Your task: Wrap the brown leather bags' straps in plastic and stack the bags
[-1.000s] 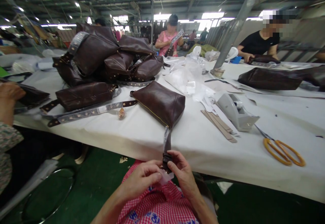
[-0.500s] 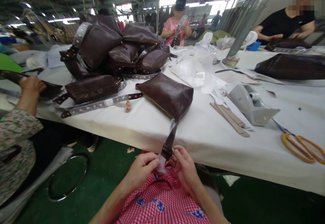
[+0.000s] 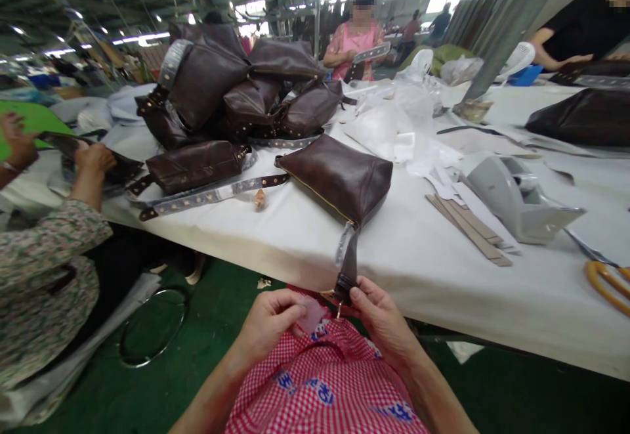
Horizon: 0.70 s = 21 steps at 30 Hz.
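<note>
A dark brown leather bag (image 3: 344, 178) with a gold zip lies near the table's front edge. Its short strap (image 3: 349, 260) hangs over the edge towards my lap and ends in a buckle (image 3: 339, 308). My right hand (image 3: 381, 312) is closed on the strap end just beside the buckle, thumb on top. In my left hand (image 3: 273, 322) a small translucent plastic piece (image 3: 312, 316) is pinched between thumb and fingers, apart from the strap. A strip of clear wrap (image 3: 343, 245) hangs by the zip end. Under both hands lies a red checked apron (image 3: 315, 388).
Several brown bags (image 3: 207, 79) are piled at the back left, a studded strap (image 3: 216, 194) in front. To the right are a tape dispenser (image 3: 522, 201), card strips (image 3: 467, 230) and scissors (image 3: 608, 283). At left a co-worker's hand (image 3: 93, 161) holds another bag.
My left hand has drawn the plastic piece away from the strap end, to the left. My right hand now grips the strap, with the buckle showing. The view has turned slightly left.
</note>
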### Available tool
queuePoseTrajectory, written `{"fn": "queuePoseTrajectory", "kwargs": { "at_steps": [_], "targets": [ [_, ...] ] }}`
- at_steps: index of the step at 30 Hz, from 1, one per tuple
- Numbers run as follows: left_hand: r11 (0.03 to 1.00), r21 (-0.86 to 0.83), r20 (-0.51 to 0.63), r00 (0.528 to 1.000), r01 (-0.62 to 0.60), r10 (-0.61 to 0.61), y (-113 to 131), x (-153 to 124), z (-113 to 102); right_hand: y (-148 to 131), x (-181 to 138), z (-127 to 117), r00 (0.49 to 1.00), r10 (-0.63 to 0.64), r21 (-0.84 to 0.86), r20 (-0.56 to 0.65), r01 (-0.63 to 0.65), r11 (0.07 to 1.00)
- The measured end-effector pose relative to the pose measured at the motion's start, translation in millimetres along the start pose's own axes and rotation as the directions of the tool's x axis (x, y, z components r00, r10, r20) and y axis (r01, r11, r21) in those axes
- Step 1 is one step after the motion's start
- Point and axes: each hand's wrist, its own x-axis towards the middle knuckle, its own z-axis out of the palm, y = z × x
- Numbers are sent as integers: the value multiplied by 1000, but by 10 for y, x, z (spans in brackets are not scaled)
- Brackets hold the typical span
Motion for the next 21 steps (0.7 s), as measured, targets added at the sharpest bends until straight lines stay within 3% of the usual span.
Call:
{"fn": "queuePoseTrajectory", "kwargs": {
  "at_steps": [5, 11, 21],
  "targets": [
    [998, -61, -2, 1000, 26, -26, -33, 22, 16, -124, -67, 14, 1000, -15, -5, -6, 15, 1000],
    [997, -40, 49, 997, 63, -61, -60, 62, 70, -201, -101, 90, 992, 120, 92, -36, -116, 989],
    [983, 62, 125, 976, 170, -177, 2, 107, 155, -186, -72, 97, 998, -19, -93, -59, 13, 996]
  ]
}}
